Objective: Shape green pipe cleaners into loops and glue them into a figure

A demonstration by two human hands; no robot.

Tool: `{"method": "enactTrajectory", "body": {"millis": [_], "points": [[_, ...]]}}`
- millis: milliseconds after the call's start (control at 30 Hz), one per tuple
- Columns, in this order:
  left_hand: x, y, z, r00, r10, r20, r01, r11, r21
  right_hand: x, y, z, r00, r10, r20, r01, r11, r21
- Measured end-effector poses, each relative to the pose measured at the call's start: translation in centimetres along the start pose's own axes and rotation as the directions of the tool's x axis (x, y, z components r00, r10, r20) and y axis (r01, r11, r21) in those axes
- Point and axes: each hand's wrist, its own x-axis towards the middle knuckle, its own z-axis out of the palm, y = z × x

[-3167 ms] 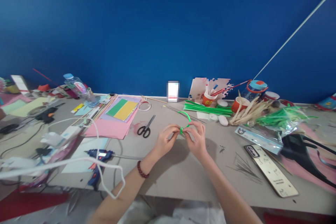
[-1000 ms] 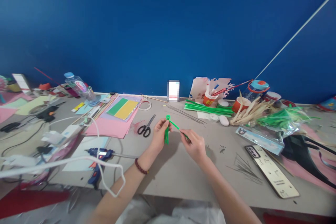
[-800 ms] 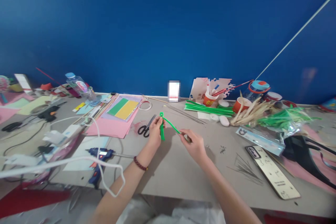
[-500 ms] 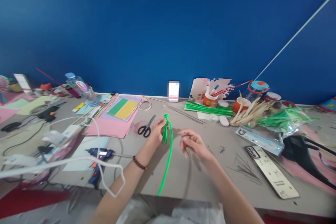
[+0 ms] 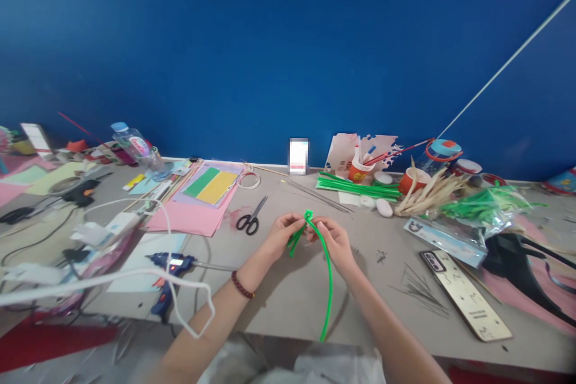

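Head view, the only one: both hands met above the grey table [image 5: 288, 309], a green craft-stem bundle [image 5: 308, 215] between them, its looped head uppermost. Left hand [image 5: 279, 237], beaded bracelet [image 5: 243, 285] on the wrist, pinched the bundle from its side, short ends slanting down beneath the fingers. Right hand [image 5: 336, 245] had thumb and fingertips closed on the bundle just below the loop; some fingers were hidden. One long green strand [image 5: 330, 279] arched from there, hanging free toward the table's near edge. Black-handled scissors [image 5: 252, 218] lay open-bladed or closed, I couldn't tell, beyond the left hand; a blue glue gun [image 5: 174, 264] lay left of that forearm, a phone [image 5: 465, 295] well to the right.
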Motion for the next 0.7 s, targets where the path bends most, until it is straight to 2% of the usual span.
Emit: {"method": "enactTrajectory", "body": {"millis": [100,167,300,367,433,533,600,700], "points": [[0.1,0.0,-0.2,0.998,0.0,-0.07,0.003,1.0,0.03,0.1,-0.3,-0.2,0.988,0.142,0.055,-0.147,0.984,0.099],[0.2,0.1,-0.2,0.994,0.002,-0.11,0.002,0.999,0.042,0.2,-0.3,-0.3,0.978,0.201,0.052,-0.205,0.972,0.112],[0.2,0.1,0.1,0.987,0.018,-0.162,-0.005,0.997,0.077,0.3,0.1,-0.2,0.978,0.198,-0.059,-0.198,0.98,0.011],[0.2,0.1,0.2,0.983,0.032,-0.182,-0.017,0.996,0.083,0.2,0.4,-0.1,0.989,0.115,-0.091,-0.125,0.986,-0.113],[0.2,0.0,0.2,0.981,0.049,-0.186,-0.034,0.996,0.078,-0.1,0.5,0.0,0.995,-0.05,-0.091,0.02,0.954,-0.298],[0.2,-0.1,0.1,0.984,0.05,-0.172,-0.046,0.999,0.028,-0.6,0.5,0.3,0.953,-0.304,-0.008,0.253,0.807,-0.533],[0.3,-0.2,0.0,0.985,0.02,-0.17,-0.027,0.999,-0.036,-1.0,0.3,0.3,0.927,-0.368,0.072,0.338,0.737,-0.585],[0.4,-0.4,-0.3,0.986,-0.078,-0.15,0.053,0.985,-0.164,-1.3,-0.2,0.3,0.915,-0.37,0.162,0.395,0.737,-0.549]]}}
